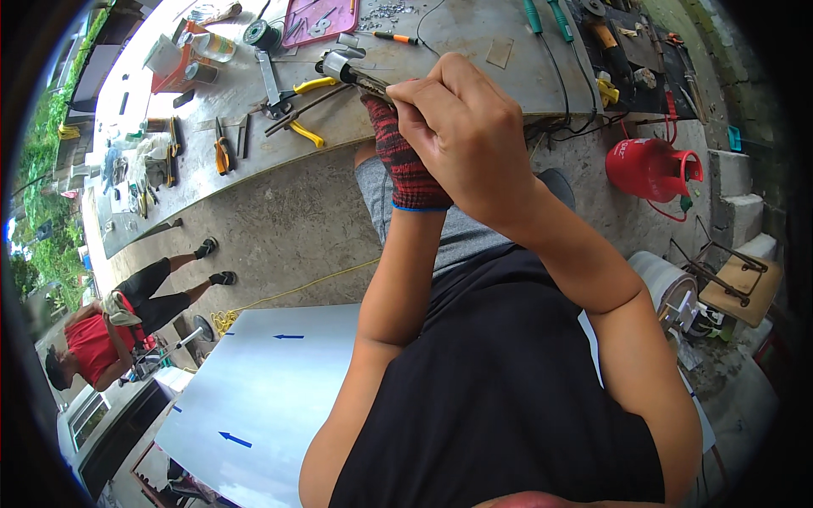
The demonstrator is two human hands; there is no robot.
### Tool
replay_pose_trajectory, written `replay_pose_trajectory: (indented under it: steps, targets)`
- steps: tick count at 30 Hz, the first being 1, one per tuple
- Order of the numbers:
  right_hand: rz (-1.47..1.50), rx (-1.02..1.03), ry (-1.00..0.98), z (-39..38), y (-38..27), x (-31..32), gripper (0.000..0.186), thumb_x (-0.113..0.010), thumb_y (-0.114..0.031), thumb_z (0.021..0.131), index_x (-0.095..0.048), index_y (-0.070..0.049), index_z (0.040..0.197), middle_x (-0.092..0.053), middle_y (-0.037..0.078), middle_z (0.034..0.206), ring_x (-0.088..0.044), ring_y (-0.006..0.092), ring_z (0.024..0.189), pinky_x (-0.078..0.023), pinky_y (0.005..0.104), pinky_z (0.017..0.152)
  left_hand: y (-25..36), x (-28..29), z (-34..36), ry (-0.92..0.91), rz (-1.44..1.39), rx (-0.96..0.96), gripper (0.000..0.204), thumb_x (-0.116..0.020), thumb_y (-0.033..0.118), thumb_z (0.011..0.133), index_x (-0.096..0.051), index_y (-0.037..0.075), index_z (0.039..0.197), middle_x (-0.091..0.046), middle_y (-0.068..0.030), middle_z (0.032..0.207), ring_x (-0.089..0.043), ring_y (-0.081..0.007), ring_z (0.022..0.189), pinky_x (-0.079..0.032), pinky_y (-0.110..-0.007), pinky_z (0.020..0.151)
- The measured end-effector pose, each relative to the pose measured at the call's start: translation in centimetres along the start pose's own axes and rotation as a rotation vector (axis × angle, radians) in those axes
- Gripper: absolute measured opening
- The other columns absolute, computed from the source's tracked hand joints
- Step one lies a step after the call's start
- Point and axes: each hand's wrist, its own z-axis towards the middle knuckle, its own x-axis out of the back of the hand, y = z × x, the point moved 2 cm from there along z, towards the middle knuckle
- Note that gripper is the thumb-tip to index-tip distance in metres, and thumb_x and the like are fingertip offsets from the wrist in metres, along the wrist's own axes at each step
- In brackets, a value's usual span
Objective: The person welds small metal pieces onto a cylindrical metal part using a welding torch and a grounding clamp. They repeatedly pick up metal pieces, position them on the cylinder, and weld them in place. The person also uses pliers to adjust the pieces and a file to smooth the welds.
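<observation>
In a red-and-black knitted glove, my left hand (400, 165) is closed around a metal part (340, 64) above the workbench edge. The part has a silvery rounded end and a dark narrow section running toward my fingers. My bare right hand (466, 127) is closed in a pinch against its near end, over the glove. Whatever lies between the right fingertips is hidden. Beyond the left hand, a tool with yellow handles (306, 134) and a dark metal rod (309, 111) lie on the bench.
The grey workbench (423, 76) also carries a pink tray (322, 21), orange-handled pliers (222, 152) and an orange screwdriver (395, 38). A red gas cylinder (644, 167) stands at right. Behind me is a pale sheet (271, 372). Another person (102, 343) is at far left.
</observation>
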Motion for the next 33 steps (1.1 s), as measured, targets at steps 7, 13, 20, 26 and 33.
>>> replay_pose_trajectory:
  steps: [7, 13, 20, 26, 33]
  targets:
    - [0.033, -0.016, -0.021, 0.3, -0.2, 0.1, 0.02, -0.083, 0.001, 0.078, -0.077, -0.006, 0.097, -0.062, 0.007, 0.084, -0.067, 0.0255, 0.074, -0.056, 0.0363, 0.065, -0.5, 0.8, 0.6, -0.076, 0.208, -0.056, 0.043, -0.037, 0.046, 0.117, -0.061, 0.011, 0.114, -0.06, 0.0002, 0.101, -0.057, -0.0126, 0.093, -0.05, -0.027, 0.083]
    - [0.083, -0.046, -0.031, 0.6, -0.1, 0.9, 0.018, -0.082, 0.001, 0.08, -0.077, -0.004, 0.096, -0.064, 0.008, 0.086, -0.068, 0.026, 0.073, -0.056, 0.0359, 0.066, -0.4, 1.1, 0.6, -0.109, 0.336, -0.101, 0.04, -0.035, 0.041, 0.118, -0.06, 0.011, 0.116, -0.058, 0.0016, 0.102, -0.054, -0.0111, 0.093, -0.048, -0.026, 0.083]
    - [0.101, -0.048, -0.031, 0.6, 0.2, 1.2, 0.018, -0.08, 0.003, 0.081, -0.077, -0.003, 0.097, -0.065, 0.008, 0.087, -0.069, 0.0241, 0.073, -0.055, 0.0343, 0.065, 0.0, 0.2, -0.1, -0.089, 0.579, -0.187, 0.035, -0.034, 0.038, 0.12, -0.057, 0.012, 0.122, -0.055, 0.003, 0.104, -0.052, -0.0095, 0.094, -0.047, -0.024, 0.083]
    - [0.092, -0.056, -0.049, 0.8, 0.0, 1.5, 0.019, -0.08, 0.003, 0.081, -0.078, -0.003, 0.098, -0.066, 0.008, 0.088, -0.069, 0.0233, 0.073, -0.055, 0.0336, 0.065, -0.4, 0.3, -0.3, -0.064, 0.38, -0.149, 0.033, -0.035, 0.037, 0.12, -0.056, 0.012, 0.123, -0.054, 0.0027, 0.105, -0.052, -0.0098, 0.095, -0.046, -0.025, 0.085]
    - [0.1, -0.043, -0.059, 0.8, 0.2, 1.4, 0.018, -0.08, 0.003, 0.081, -0.078, -0.004, 0.098, -0.065, 0.008, 0.086, -0.068, 0.023, 0.072, -0.054, 0.0336, 0.065, -0.7, 0.9, 0.2, -0.078, 0.355, -0.133, 0.044, -0.034, 0.048, 0.117, -0.056, 0.012, 0.124, -0.056, 0.0004, 0.108, -0.052, -0.0121, 0.098, -0.046, -0.027, 0.087]
